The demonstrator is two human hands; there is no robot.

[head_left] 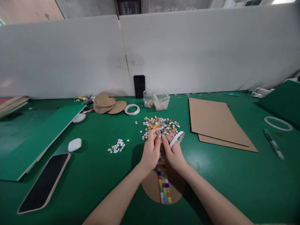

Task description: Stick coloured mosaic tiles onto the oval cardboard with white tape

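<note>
Both my hands meet above the far part of a round cardboard disc, their fingertips pinched close together. Whatever lies between the fingertips of my left hand (152, 148) is too small to make out. My right hand (173, 153) has a white tape roll (178, 139) hooked at its fingers, its thumb and index finger pressed together. Below them, the brown disc (150, 187) carries a strip of colourful square tiles (164, 184) running down its middle. Just beyond my fingers spreads a pile of loose coloured tiles (152, 123). Small white scraps (117, 146) lie to the left.
At left are a phone (44, 182), a white case (75, 145) and a green board (42, 140). Cardboard discs (117, 107), a tape ring (132, 109) and two clear containers (161, 100) stand farther back. Cardboard sheets (213, 122) and a pen (273, 144) lie right.
</note>
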